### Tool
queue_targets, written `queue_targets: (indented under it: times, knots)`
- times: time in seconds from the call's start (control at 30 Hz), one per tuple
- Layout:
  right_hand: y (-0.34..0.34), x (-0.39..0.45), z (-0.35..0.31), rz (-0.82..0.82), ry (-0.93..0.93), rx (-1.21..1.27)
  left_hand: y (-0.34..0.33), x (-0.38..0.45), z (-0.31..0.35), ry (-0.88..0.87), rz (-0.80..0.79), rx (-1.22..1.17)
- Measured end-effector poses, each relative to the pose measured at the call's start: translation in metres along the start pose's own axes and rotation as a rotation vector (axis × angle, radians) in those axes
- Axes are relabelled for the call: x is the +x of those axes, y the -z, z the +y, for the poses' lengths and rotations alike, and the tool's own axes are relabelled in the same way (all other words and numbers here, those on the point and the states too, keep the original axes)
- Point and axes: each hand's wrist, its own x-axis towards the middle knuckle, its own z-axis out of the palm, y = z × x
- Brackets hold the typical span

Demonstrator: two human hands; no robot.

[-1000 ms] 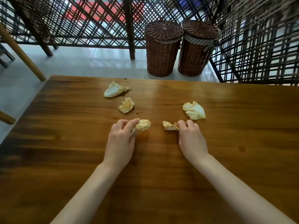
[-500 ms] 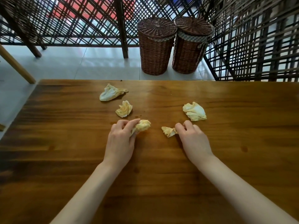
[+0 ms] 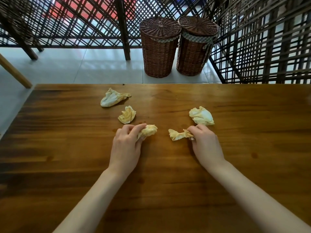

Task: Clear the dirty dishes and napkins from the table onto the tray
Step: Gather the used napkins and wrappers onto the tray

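Observation:
Several crumpled, yellow-stained napkins lie on a wooden table (image 3: 67, 148). My left hand (image 3: 126, 147) grips one balled napkin (image 3: 149, 131) at the table's middle. My right hand (image 3: 205, 145) pinches the end of a twisted napkin (image 3: 177, 135) that trails to the left on the wood. A larger crumpled napkin (image 3: 202, 116) sits just beyond my right hand. Two more lie beyond my left hand: a small ball (image 3: 127, 116) and a flatter napkin (image 3: 113, 99) nearer the far edge. No tray or dishes are in view.
Two lidded wicker baskets (image 3: 159, 47) (image 3: 193, 46) stand on the tiled floor past the table's far edge, against a dark lattice screen (image 3: 260, 44). A wooden leg (image 3: 15, 71) slants at the far left. The table's left edge runs diagonally at the left.
Both hands keep their hold on the same napkins. The right hand's napkin has shifted slightly on the table. The view has tilted upward a little, showing more of the baskets and floor.

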Motion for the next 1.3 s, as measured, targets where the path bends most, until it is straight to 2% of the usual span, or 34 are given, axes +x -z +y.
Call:
queue_targets:
  times: [0.13,0.2,0.37,0.5,0.67,0.93,1.0,1.1,1.2,1.3]
  knots:
    - [0.009,0.010,-0.002,0.155,0.022,0.042,0.005,0.014,-0.004,-0.059,0.117,-0.017]
    - [0.013,0.025,0.004,0.177,-0.004,0.027,0.007,0.028,-0.009,-0.064,0.158,0.006]
    - [0.003,0.053,0.021,0.125,-0.171,-0.060,0.001,0.057,-0.021,0.092,-0.055,0.208]
    - [-0.010,0.051,0.020,0.136,-0.171,-0.144,-0.003,0.058,-0.026,0.061,-0.047,0.278]
    - [-0.021,0.055,0.021,-0.053,-0.191,-0.145,-0.004,0.062,-0.028,0.056,0.014,0.198]
    - [-0.025,0.056,0.020,0.119,-0.144,-0.052,0.010,0.081,-0.041,0.065,0.164,-0.007]
    - [-0.024,0.054,0.019,0.155,-0.126,-0.045,0.012,0.090,-0.046,0.118,0.111,0.052]
    - [-0.021,0.051,0.016,0.177,-0.102,-0.050,0.007,0.096,-0.052,0.169,-0.012,0.262]
    - [-0.020,0.049,0.010,0.156,-0.095,-0.040,0.005,0.104,-0.058,0.236,-0.140,0.298]
    - [-0.020,0.044,0.005,0.136,-0.101,-0.034,0.008,0.109,-0.061,0.236,-0.131,0.372]
